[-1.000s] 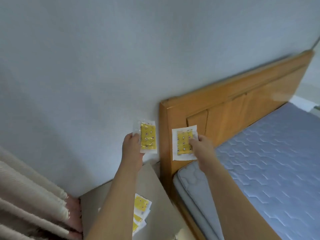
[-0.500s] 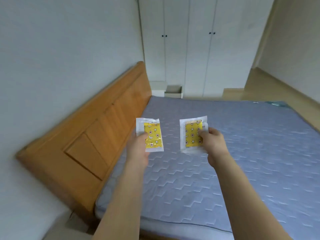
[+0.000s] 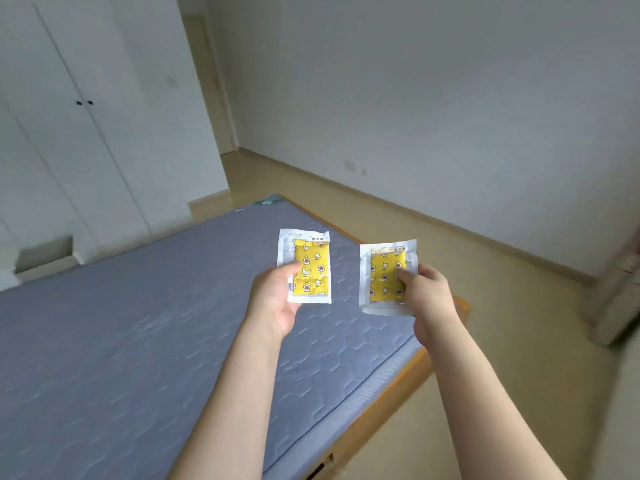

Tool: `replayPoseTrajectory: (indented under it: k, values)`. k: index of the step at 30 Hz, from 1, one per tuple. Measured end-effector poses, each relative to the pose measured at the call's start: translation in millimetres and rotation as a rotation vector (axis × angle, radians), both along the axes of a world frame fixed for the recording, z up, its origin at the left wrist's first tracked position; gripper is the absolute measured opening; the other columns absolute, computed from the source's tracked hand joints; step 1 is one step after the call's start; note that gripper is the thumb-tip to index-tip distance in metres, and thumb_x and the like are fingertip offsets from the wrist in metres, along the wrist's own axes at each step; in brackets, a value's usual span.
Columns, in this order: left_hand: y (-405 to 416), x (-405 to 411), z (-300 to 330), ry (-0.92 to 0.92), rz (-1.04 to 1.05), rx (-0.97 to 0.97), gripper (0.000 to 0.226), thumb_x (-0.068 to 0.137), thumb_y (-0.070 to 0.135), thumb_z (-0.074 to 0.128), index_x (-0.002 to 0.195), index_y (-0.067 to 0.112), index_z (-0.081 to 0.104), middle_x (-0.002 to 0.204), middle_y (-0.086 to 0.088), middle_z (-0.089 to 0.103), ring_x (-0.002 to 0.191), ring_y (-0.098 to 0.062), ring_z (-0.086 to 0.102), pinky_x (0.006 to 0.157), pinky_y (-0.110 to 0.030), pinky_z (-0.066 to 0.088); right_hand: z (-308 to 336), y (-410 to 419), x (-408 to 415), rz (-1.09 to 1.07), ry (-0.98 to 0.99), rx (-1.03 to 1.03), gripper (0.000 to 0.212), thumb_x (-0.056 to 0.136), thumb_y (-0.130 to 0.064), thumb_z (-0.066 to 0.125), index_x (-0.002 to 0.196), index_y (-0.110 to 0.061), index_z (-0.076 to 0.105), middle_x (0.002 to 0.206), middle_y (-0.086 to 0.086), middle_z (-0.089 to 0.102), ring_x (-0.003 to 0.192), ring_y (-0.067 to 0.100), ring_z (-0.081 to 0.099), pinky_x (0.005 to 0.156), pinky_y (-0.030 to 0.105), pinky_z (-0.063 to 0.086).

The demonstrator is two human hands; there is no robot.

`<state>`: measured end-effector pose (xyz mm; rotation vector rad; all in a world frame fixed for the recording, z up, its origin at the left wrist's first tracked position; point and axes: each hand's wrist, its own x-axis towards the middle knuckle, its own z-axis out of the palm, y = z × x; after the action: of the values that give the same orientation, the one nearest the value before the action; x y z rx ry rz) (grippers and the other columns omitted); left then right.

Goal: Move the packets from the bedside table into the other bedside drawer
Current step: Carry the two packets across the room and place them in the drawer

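Two flat white packets with yellow star-patterned inserts are held up in front of me over the bed. My left hand [image 3: 275,299] pinches the left packet [image 3: 306,266] by its lower left edge, thumb on the front. My right hand [image 3: 427,294] pinches the right packet [image 3: 386,275] at its right side, thumb on the yellow part. Both packets stand roughly upright, a short gap between them. Neither bedside table nor any drawer is in view.
A blue-grey quilted mattress [image 3: 121,341] on a wooden bed frame [image 3: 391,396] fills the lower left. White wardrobe doors [image 3: 69,133] stand at the far left. Tan floor [image 3: 502,323] runs along the white wall, with a doorway [image 3: 214,98] in the corner.
My view has swung right, from the headboard and the bedside table with several packets to the foot of the bed and the room beyond. Both hands keep their packets.
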<state>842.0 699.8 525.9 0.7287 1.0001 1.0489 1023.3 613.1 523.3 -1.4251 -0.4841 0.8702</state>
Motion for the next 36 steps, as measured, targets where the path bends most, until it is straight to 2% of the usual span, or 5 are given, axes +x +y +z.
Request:
replayPoseTrajectory:
  k: [5, 11, 20, 27, 36]
  values:
    - [23, 146, -19, 0.066, -0.169, -0.032, 0.021, 0.091, 0.002, 0.057, 0.107, 0.01, 0.068, 0.094, -0.009, 0.074, 0.081, -0.024, 0.071, 0.072, -0.037, 0.056, -5, -16, 143, -0.249, 0.019, -0.005, 0.016, 0.095, -0.01, 0.053, 0.09, -0.019, 0.065, 0.093, 0.003, 0.069, 0.083, 0.023, 0.063, 0.073, 0.03, 0.051]
    - [72, 329, -36, 0.032, -0.348, -0.02, 0.024, 0.091, 0.003, 0.056, 0.111, 0.01, 0.067, 0.099, -0.011, 0.073, 0.08, -0.023, 0.071, 0.069, -0.035, 0.056, -20, 10, 294, -0.348, 0.011, -0.016, 0.017, 0.096, -0.01, 0.051, 0.095, -0.018, 0.066, 0.084, -0.003, 0.068, 0.069, 0.011, 0.061, 0.054, 0.024, 0.043]
    - [169, 600, -2, -0.033, -0.454, 0.008, 0.02, 0.09, 0.002, 0.055, 0.102, 0.01, 0.07, 0.093, -0.008, 0.073, 0.077, -0.024, 0.07, 0.082, -0.04, 0.056, 7, 90, 527, -0.445, -0.108, -0.053, 0.018, 0.095, -0.015, 0.051, 0.1, -0.013, 0.068, 0.097, 0.006, 0.071, 0.081, 0.019, 0.061, 0.068, 0.028, 0.047]
    - [206, 765, 15, -0.087, -0.557, -0.022, 0.023, 0.091, 0.003, 0.05, 0.101, 0.013, 0.068, 0.097, -0.008, 0.069, 0.082, -0.025, 0.067, 0.084, -0.039, 0.054, 14, 117, 683, -0.592, -0.078, -0.053, 0.017, 0.095, -0.015, 0.051, 0.092, -0.017, 0.068, 0.089, -0.001, 0.071, 0.079, 0.016, 0.063, 0.068, 0.029, 0.049]
    - [323, 952, 10, -0.1, -0.537, 0.028, 0.022, 0.093, 0.004, 0.049, 0.097, 0.016, 0.067, 0.091, -0.004, 0.069, 0.076, -0.02, 0.068, 0.08, -0.036, 0.054, 7, 249, 890, -0.506, -0.085, -0.004, 0.017, 0.095, -0.011, 0.05, 0.094, -0.015, 0.067, 0.088, 0.002, 0.068, 0.074, 0.016, 0.062, 0.063, 0.026, 0.047]
